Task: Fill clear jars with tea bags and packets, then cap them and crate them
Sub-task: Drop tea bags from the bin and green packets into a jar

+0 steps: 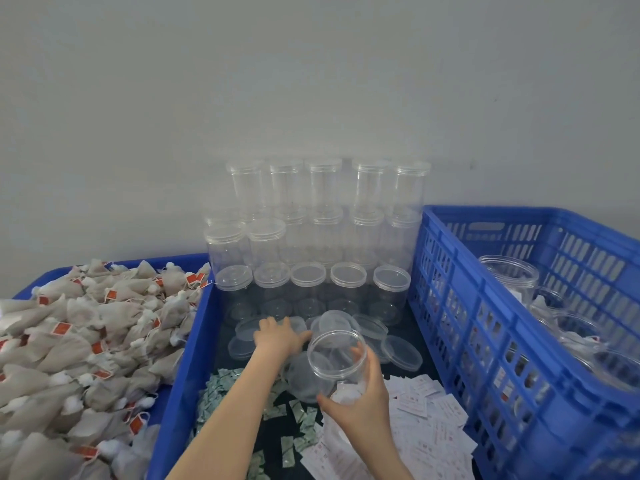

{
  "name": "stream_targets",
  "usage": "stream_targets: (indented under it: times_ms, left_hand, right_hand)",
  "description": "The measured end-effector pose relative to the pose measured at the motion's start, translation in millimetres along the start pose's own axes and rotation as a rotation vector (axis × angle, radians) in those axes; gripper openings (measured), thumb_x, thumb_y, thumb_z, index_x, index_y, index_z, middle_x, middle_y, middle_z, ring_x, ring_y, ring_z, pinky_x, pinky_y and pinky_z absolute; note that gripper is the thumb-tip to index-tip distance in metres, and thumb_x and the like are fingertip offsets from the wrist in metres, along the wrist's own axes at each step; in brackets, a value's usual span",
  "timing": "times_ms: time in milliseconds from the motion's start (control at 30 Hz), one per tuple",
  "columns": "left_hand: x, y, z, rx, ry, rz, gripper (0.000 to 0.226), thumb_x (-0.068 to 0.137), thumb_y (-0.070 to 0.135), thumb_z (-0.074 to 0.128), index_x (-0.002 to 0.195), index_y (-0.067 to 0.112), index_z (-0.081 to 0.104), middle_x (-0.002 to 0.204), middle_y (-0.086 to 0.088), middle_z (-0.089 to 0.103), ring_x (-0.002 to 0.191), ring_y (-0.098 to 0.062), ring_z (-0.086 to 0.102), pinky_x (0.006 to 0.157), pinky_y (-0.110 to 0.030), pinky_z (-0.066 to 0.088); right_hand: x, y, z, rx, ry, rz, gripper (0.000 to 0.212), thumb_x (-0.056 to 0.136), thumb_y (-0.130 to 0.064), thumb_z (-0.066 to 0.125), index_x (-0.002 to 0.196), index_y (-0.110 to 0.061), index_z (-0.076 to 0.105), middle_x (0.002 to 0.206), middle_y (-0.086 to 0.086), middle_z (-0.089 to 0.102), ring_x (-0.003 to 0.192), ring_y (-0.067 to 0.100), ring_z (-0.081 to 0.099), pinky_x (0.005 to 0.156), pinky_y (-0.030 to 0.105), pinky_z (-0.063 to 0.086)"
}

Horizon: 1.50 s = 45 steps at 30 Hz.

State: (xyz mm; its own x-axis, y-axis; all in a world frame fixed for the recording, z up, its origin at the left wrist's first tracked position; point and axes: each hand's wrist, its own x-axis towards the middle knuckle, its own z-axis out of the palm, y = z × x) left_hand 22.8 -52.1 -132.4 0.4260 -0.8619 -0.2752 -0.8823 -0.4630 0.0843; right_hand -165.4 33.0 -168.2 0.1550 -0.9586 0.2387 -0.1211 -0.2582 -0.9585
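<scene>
A slatted blue crate [485, 327] stands at the right with filled clear jars [509, 275] inside it. Left of the crate, against the wall, capped empty jars [322, 216] are stacked in tiers. Further left of the crate a heap of tea bags [79, 341] fills a blue tray [180, 375]. Between tray and crate, loose lids [401, 351] lie before the stack, with green packets [221, 386] and white packets [429, 410] nearer the person. The right hand [360, 410] grips an open jar [337, 365] just left of the crate. The left hand [277, 337] reaches flat, fingers relaxed, onto the lids.
</scene>
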Motion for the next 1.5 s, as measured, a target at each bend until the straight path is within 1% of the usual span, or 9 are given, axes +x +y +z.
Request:
stream_targets:
  times_ms: [200,467,667,767,900,1033,1233,1367,1500]
  left_hand:
    - [-10,-34,-55,-0.128,0.154,0.091,0.047,0.094,0.046,0.048,0.126,0.013,0.057,0.127,-0.010,0.058,0.113,-0.027,0.056,0.088,-0.037,0.045]
    - [-35,-144,-84,-0.300,0.753,-0.190,0.027,0.096,0.023,0.043,0.097,0.007,0.065,0.096,-0.015,0.067,0.088,-0.034,0.063,0.071,-0.036,0.051]
    - [-29,-206,-30,-0.170,0.239,-0.113,0.025,0.092,0.019,0.055,0.113,0.010,0.064,0.114,-0.013,0.067,0.102,-0.027,0.062,0.086,-0.033,0.050]
    - [-28,-209,-4,-0.131,0.095,0.006,0.039,0.092,0.027,0.056,0.130,0.017,0.058,0.130,-0.010,0.059,0.116,-0.026,0.057,0.094,-0.030,0.044]
    - [-26,-212,14,-0.101,0.204,-0.073,0.041,0.091,0.035,0.056,0.128,0.017,0.049,0.123,-0.011,0.062,0.107,-0.029,0.061,0.087,-0.038,0.051]
    - [-27,-213,16,-0.081,0.239,-0.080,0.022,0.095,0.025,0.049,0.101,0.014,0.066,0.108,-0.010,0.067,0.095,-0.027,0.063,0.078,-0.034,0.051]
    - [-50,-215,-34,-0.324,0.422,-0.097,0.013,0.090,0.006,0.050,0.093,0.010,0.062,0.094,-0.010,0.069,0.079,-0.023,0.061,0.069,-0.031,0.048]
    - [-87,-205,-82,-0.501,0.606,0.065,0.035,0.090,0.002,0.052,0.122,0.012,0.061,0.109,-0.006,0.066,0.098,-0.021,0.062,0.081,-0.027,0.047]
    - [-128,-185,-119,-0.560,0.676,0.257,0.035,0.086,-0.001,0.052,0.111,0.018,0.066,0.098,0.009,0.067,0.094,-0.008,0.059,0.078,-0.015,0.041]
  right_hand:
    - [0,-20,30,0.069,-0.113,-0.016,0.094,0.045,-0.035,0.087,0.128,-0.048,0.044,0.125,-0.023,0.056,0.118,-0.001,0.054,0.098,0.025,0.049]
    - [-8,-50,80,0.153,-0.363,-0.042,0.091,0.048,-0.037,0.087,0.127,-0.047,0.044,0.120,-0.029,0.059,0.116,-0.009,0.054,0.087,0.007,0.045]
    - [-16,-52,99,0.135,-0.429,-0.043,0.093,0.049,-0.041,0.088,0.129,-0.050,0.041,0.128,-0.028,0.053,0.120,-0.013,0.048,0.088,0.001,0.039]
    - [-18,-50,105,0.112,-0.464,-0.043,0.099,0.055,-0.032,0.090,0.138,-0.042,0.037,0.138,-0.018,0.049,0.129,-0.004,0.046,0.103,0.015,0.039]
    - [-19,-44,109,0.086,-0.484,-0.040,0.101,0.058,-0.030,0.092,0.141,-0.040,0.035,0.141,-0.015,0.048,0.132,0.000,0.045,0.104,0.019,0.037]
    - [-18,-40,111,0.068,-0.488,-0.036,0.099,0.059,-0.030,0.091,0.140,-0.040,0.035,0.140,-0.016,0.049,0.130,-0.001,0.046,0.096,0.007,0.037]
    - [-18,-40,115,0.087,-0.480,-0.017,0.095,0.054,-0.035,0.089,0.133,-0.048,0.038,0.136,-0.021,0.051,0.127,-0.006,0.046,0.091,0.006,0.039]
    - [-18,-41,120,0.104,-0.497,0.007,0.094,0.054,-0.033,0.089,0.132,-0.047,0.037,0.137,-0.021,0.050,0.127,-0.011,0.044,0.089,0.003,0.038]
    - [-16,-42,123,0.112,-0.512,0.003,0.089,0.060,-0.023,0.090,0.129,-0.049,0.040,0.134,-0.026,0.050,0.122,-0.017,0.044,0.088,0.000,0.038]
